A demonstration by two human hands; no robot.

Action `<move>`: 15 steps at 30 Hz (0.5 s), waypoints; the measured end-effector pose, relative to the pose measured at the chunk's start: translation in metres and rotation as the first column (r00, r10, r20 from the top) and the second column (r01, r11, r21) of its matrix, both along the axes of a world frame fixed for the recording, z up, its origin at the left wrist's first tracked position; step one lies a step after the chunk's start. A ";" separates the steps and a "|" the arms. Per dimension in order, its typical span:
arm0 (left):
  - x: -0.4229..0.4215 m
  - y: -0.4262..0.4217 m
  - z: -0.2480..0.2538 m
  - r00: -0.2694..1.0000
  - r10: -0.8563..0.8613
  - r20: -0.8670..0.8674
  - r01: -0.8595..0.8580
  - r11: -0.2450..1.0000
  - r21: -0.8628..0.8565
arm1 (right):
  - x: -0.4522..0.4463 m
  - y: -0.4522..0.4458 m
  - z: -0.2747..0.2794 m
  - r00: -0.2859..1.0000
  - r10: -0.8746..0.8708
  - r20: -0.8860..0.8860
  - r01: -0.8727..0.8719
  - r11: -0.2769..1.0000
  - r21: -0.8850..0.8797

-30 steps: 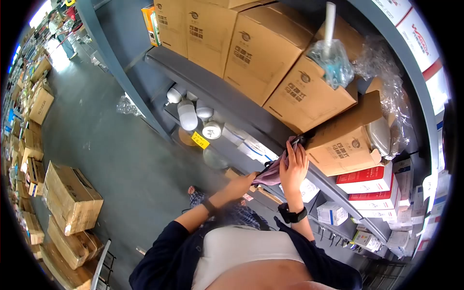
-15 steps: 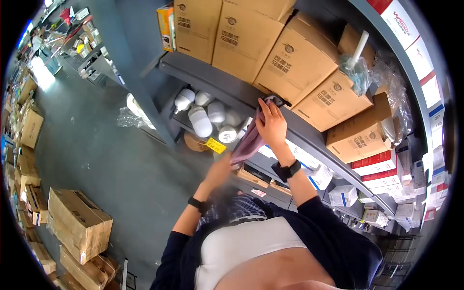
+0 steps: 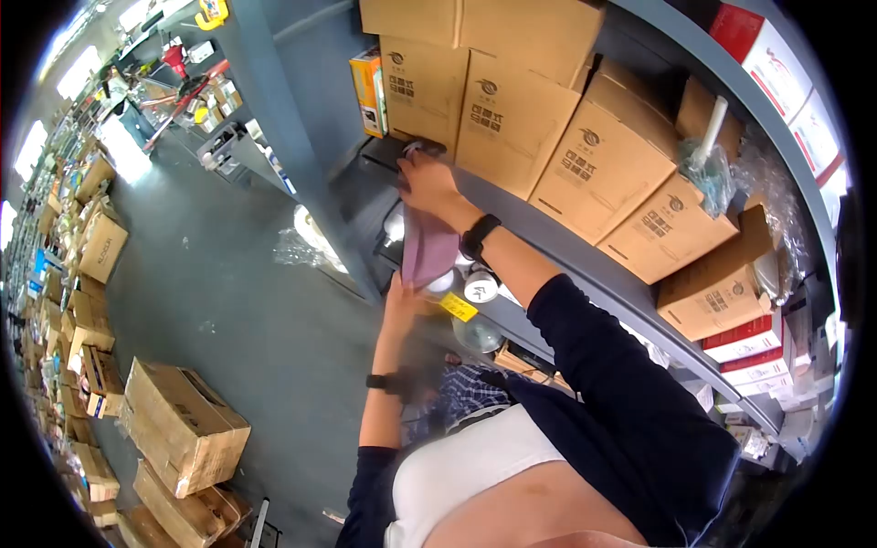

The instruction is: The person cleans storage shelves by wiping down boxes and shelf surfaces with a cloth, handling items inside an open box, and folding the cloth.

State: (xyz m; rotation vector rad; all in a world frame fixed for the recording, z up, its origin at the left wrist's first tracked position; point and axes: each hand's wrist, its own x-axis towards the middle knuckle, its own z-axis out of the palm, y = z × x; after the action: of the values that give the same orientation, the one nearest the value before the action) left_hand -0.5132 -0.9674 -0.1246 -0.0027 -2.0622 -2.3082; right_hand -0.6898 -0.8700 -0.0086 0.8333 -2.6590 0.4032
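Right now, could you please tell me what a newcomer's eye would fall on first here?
Probably the mauve cloth near the middle, held between the right hand above and the left hand below. Next might come the row of brown cardboard boxes along the upper shelf, then the bright yellow label just below and right of the cloth.

Dark grey floor (image 3: 237, 301) stretching back in aisle; grey shelf unit (image 3: 294, 137) alongside; bright panels (image 3: 80, 73) upper left; glare (image 3: 131, 160) on far floor.
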 end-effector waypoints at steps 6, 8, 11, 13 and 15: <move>-0.028 -0.024 -0.046 0.995 0.058 -0.082 -0.066 0.992 -0.103 | -0.010 -0.013 -0.002 0.998 0.056 0.032 -0.055 0.998 -0.025; -0.029 -0.009 -0.042 0.999 0.038 0.022 -0.041 0.987 0.153 | -0.013 -0.012 -0.008 0.996 0.085 0.003 -0.085 0.995 -0.046; -0.034 0.010 -0.040 0.975 0.007 0.221 -0.041 0.988 0.149 | -0.018 -0.021 -0.008 0.997 0.072 -0.006 -0.072 0.997 -0.009; -0.043 0.014 -0.045 0.997 0.033 0.070 -0.049 0.968 0.248 | -0.021 -0.025 -0.004 0.996 0.091 0.020 -0.090 0.996 -0.020; -0.052 0.006 -0.045 0.947 -0.027 0.319 -0.062 0.962 0.266 | -0.027 -0.032 -0.005 0.994 0.109 0.018 -0.109 0.994 -0.015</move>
State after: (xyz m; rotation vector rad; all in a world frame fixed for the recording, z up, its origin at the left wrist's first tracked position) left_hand -0.5650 -0.9616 -0.1699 0.4275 -1.8268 -2.7134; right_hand -0.7170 -0.9019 -0.0132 0.9782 -2.6323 0.4585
